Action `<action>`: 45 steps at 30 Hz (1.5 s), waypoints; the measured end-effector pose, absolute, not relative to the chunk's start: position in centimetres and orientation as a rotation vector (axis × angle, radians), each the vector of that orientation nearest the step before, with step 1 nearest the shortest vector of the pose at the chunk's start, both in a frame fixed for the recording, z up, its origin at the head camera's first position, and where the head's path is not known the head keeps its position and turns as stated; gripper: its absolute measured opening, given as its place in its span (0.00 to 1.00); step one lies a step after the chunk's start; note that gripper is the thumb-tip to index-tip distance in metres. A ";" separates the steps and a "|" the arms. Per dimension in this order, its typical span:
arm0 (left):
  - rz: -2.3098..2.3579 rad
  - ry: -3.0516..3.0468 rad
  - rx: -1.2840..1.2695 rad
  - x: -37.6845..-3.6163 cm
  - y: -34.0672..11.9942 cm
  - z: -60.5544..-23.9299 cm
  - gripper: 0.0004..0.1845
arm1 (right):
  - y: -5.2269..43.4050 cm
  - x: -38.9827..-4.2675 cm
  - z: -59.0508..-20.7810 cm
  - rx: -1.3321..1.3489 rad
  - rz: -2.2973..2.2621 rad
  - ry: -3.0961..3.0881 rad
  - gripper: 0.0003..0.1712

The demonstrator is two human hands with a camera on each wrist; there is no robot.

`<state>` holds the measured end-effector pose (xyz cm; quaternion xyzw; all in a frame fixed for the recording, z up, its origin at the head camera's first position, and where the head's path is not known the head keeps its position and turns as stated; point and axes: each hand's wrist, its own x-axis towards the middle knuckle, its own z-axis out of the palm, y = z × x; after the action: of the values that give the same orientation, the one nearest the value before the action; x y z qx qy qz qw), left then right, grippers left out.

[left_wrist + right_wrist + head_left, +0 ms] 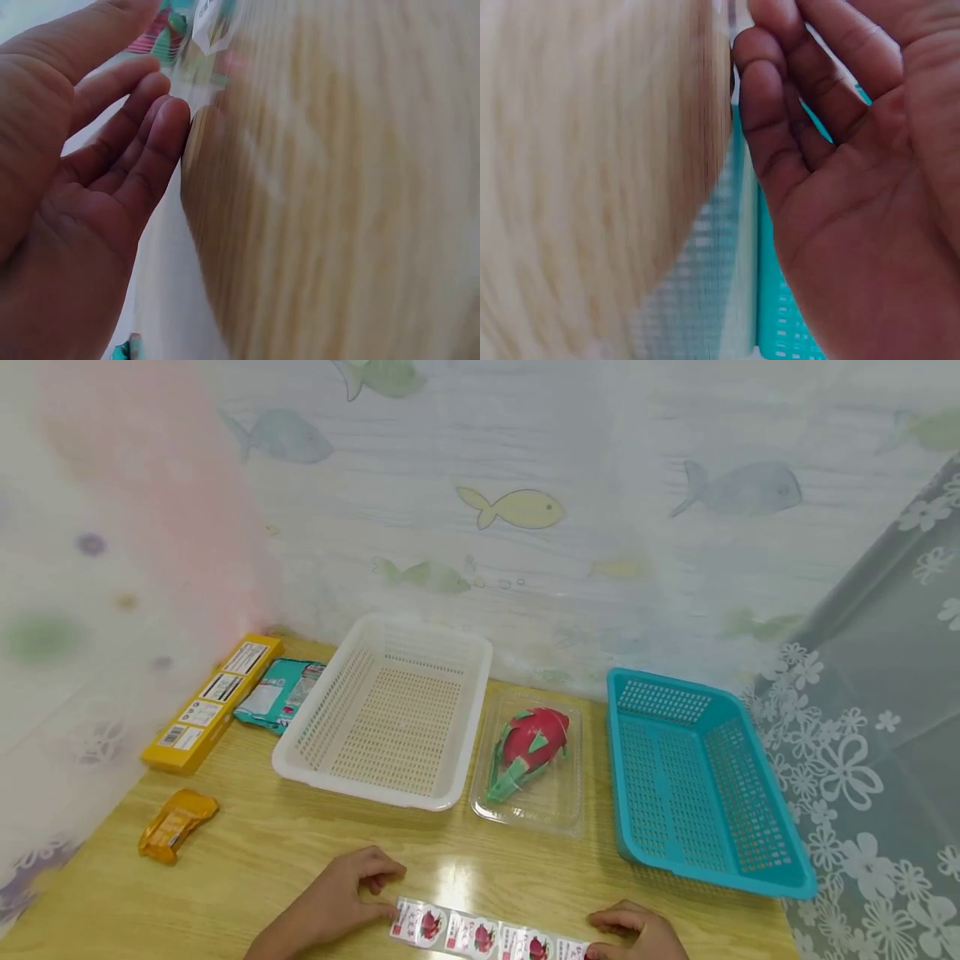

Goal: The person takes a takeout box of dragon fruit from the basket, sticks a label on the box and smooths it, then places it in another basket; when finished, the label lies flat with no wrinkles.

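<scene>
At the bottom centre of the head view we see a strip of stickers (pixel 487 937) printed with red dragon fruit, lying flat on the wooden tabletop (pixel 300 852). The left hand (pixel 337 897) rests at the strip's left end, its fingers bent and its fingertips on or pinching the first label; the left wrist view shows the fingers (pixel 142 150) close together against the tabletop edge with a printed label just above them. The right hand (pixel 637 931) sits at the strip's right end in the lower right of the frame, fingers curled down onto it; we cannot tell from the blurred right wrist view whether it pinches or only presses.

Above the strip, in the middle of the frame, a dragon fruit (pixel 528 747) lies in a clear plastic tray (pixel 487 802), between a white basket (pixel 390 714) on its left and a blue basket (pixel 697 777) on its right. At the left of the frame are a long yellow box (pixel 206 702), a teal packet (pixel 281 693) just beside it, and a small orange packet (pixel 176 822) lower down.
</scene>
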<state>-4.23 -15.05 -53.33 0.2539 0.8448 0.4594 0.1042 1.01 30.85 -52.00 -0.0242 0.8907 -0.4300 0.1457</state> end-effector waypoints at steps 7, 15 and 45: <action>1.318 2.496 0.760 -4.1 -14.9 -53.7 0.26 | 30.8 1.0 -51.9 -0.085 -1.188 2.554 0.20; 1.229 2.541 0.818 -4.2 -14.8 -54.4 0.24 | 30.3 0.9 -52.5 -0.133 -1.110 2.665 0.18; 1.115 2.524 0.803 -3.8 -14.0 -53.5 0.08 | 29.9 0.8 -52.5 0.016 -1.203 2.573 0.18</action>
<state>-3.76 -14.02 -53.55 0.2767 0.8705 0.3846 0.1333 0.84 29.88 -52.47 0.0054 0.8956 -0.4187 0.1502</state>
